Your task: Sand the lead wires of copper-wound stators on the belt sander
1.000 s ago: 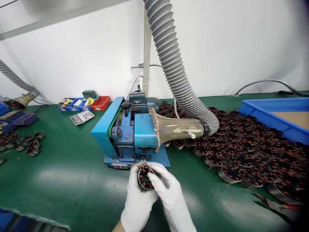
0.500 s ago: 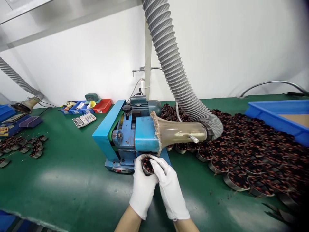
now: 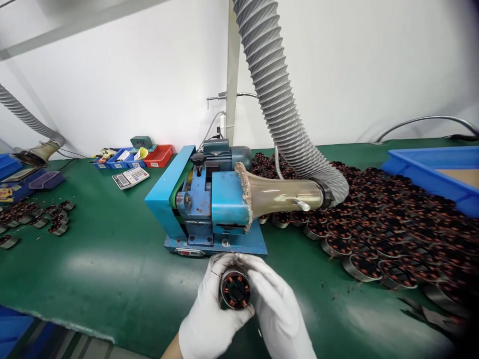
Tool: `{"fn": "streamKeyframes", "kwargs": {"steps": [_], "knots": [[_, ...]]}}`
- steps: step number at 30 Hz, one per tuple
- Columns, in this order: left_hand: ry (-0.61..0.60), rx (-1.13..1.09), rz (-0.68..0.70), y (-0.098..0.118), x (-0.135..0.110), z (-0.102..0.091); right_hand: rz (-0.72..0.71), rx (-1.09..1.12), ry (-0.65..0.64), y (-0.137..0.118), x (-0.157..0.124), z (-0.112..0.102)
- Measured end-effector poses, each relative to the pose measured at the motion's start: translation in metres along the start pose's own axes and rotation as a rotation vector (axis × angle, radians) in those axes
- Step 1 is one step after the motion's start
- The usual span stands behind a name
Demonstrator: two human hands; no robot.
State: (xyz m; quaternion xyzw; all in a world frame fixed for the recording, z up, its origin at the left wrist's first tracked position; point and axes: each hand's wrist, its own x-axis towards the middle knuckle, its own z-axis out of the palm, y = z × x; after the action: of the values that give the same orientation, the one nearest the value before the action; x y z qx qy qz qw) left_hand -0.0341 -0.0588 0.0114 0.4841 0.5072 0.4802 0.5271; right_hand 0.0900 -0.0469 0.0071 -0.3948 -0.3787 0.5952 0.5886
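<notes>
My left hand (image 3: pixel 208 313), in a white glove, is closed around a round motor stator (image 3: pixel 235 290) with copper windings and a dark centre inside a metal ring. From the other side my right hand (image 3: pixel 280 304), also gloved, has its fingers pressed against the stator's far right edge, where thin wire ends stick up. The stator's open face is turned up toward me. Just beyond both hands stands a blue belt-driven machine (image 3: pixel 198 209) with a motor behind it. Its blue housing (image 3: pixel 229 199) leads into a clear yellowish funnel (image 3: pixel 284 193).
A grey ribbed hose (image 3: pixel 275 94) runs up from the funnel. Many stators (image 3: pixel 385 224) crowd the green table (image 3: pixel 123 279) on the right, beside a blue tray (image 3: pixel 430 187). More stators (image 3: pixel 58 228) lie at left. A calculator (image 3: pixel 130 177) and small bins (image 3: pixel 159 155) stand behind.
Both hands have drawn back from under the machine's housing toward me, bringing the stator along. Its face now shows more fully. The view has shifted slightly.
</notes>
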Motion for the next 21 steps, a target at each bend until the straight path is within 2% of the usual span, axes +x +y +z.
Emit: {"fn": "streamKeyframes", "kwargs": {"steps": [3, 6, 10, 13, 15, 17, 19, 21], "knots": [[-0.004, 0.073, -0.015, 0.012, 0.001, -0.003, 0.091, 0.275, 0.061, -0.003, 0.005, -0.003], [0.091, 0.157, -0.01, 0.019, 0.002, -0.002, 0.131, 0.402, 0.083, -0.003, 0.008, -0.007], [0.179, 0.29, 0.029, 0.02, 0.002, -0.003, 0.197, 0.404, 0.095, 0.006, 0.008, -0.01], [0.21, 0.367, 0.037, 0.012, 0.003, -0.016, 0.238, 0.31, 0.119, 0.019, 0.009, -0.017], [0.232, 0.481, 0.022, -0.002, 0.001, -0.033, 0.256, 0.186, 0.13, 0.032, 0.01, -0.029], [0.267, 0.681, -0.045, -0.023, -0.003, -0.061, 0.27, 0.041, 0.122, 0.046, 0.01, -0.047], [0.35, 0.883, -0.141, -0.044, -0.005, -0.099, 0.289, -0.066, 0.088, 0.061, 0.012, -0.066], [0.489, 0.997, -0.203, -0.057, -0.002, -0.147, 0.286, -0.136, 0.04, 0.075, 0.018, -0.079]]}}
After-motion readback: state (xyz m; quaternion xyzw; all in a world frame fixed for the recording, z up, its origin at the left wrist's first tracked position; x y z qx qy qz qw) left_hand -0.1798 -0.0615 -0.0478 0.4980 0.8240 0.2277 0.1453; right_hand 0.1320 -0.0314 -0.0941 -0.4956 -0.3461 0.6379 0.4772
